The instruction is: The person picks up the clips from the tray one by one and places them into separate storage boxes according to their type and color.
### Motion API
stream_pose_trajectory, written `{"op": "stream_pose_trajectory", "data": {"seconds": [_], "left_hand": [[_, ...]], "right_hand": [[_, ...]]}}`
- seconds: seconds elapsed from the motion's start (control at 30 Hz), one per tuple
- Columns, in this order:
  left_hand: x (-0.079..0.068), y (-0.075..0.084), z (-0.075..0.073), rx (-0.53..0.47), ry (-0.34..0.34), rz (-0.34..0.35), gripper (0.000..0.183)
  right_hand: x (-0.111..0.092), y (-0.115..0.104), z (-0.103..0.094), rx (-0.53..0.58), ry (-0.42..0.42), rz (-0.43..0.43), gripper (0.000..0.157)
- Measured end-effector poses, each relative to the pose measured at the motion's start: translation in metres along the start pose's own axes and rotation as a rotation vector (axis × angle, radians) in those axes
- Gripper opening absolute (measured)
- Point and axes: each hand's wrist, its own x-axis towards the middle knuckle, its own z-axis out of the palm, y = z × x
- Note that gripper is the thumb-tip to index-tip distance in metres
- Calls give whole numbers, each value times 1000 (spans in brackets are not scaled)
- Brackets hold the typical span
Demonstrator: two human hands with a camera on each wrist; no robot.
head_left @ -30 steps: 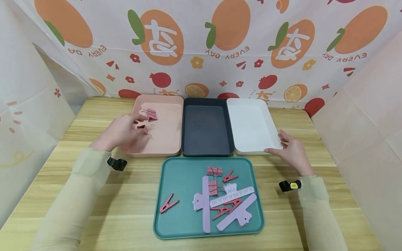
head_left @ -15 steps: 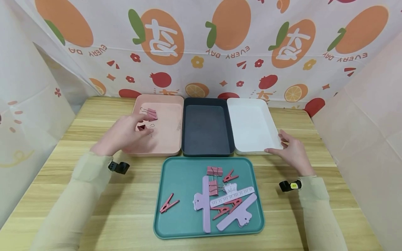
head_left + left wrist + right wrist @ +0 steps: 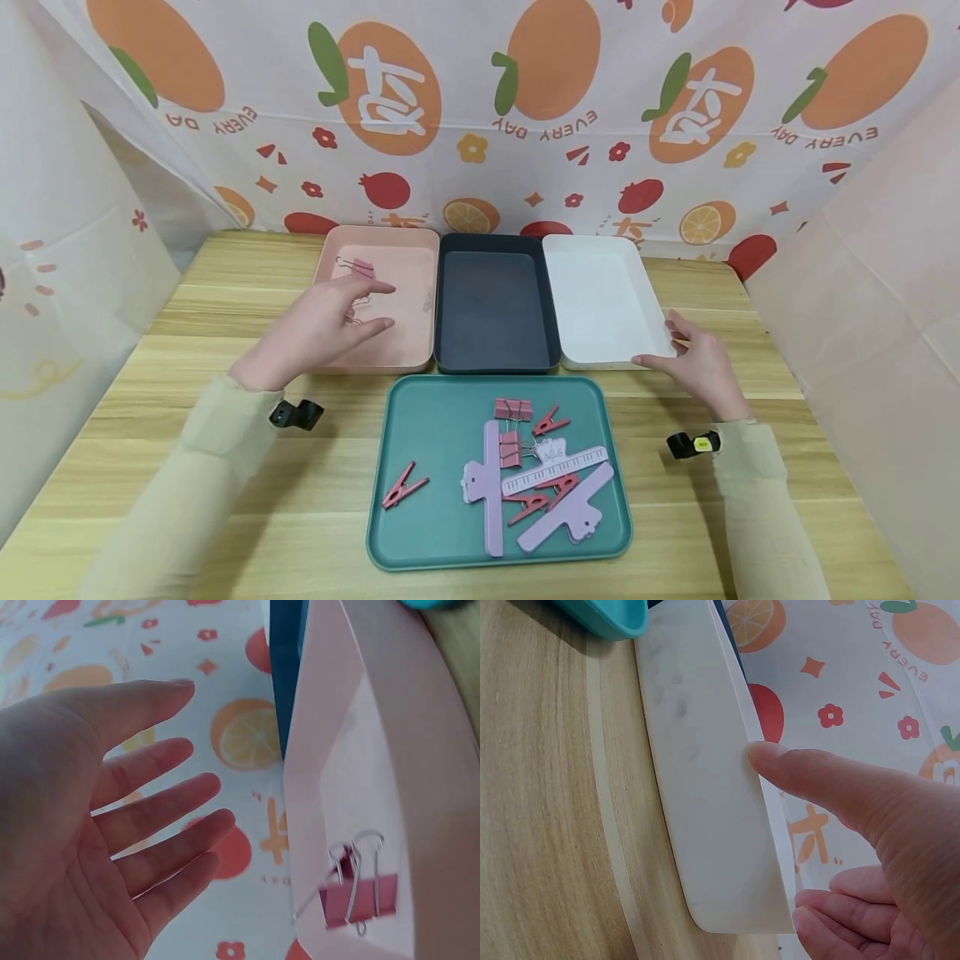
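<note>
Two binder clips (image 3: 363,901) in pink tray (image 3: 410,317) at eleven o'clock, half hidden in head view, both seen in left wrist's, left hand (image 3: 311,333) spread, white tray (image 3: 607,302) pinched by right hand (image 3: 701,368), four pegs (image 3: 394,496)

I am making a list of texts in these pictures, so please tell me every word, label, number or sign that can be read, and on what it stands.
"EVERY DAY": on the patterned cloth, repeated, upside down in the head view.
White characters and orange characters there: too stylised to read surely.
Script on the white clip: too small.
Yellow label at the right wrist: too small.
</note>
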Motion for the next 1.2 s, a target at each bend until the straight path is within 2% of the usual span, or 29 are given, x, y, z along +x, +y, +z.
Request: {"op": "stream_pose_trajectory", "data": {"seconds": [0.23,0.43,0.73,1.0,1.2], "left_hand": [[2,18,9,-18,2,106,44],[2,38,18,-20,-26,116,47],[3,63,27,-19,-82,178,54],[3,82,42,-57,-124,261,53],[4,95,49,-75,-183,281,53]], "right_hand": [[0,0,0,-3,5,-5,113],[1,0,0,1,1,-9,115],[2,0,-1,6,-3,-8,115],[0,0,0,7,-2,-4,115],[-1,0,0,9,-3,-4,113]]}}
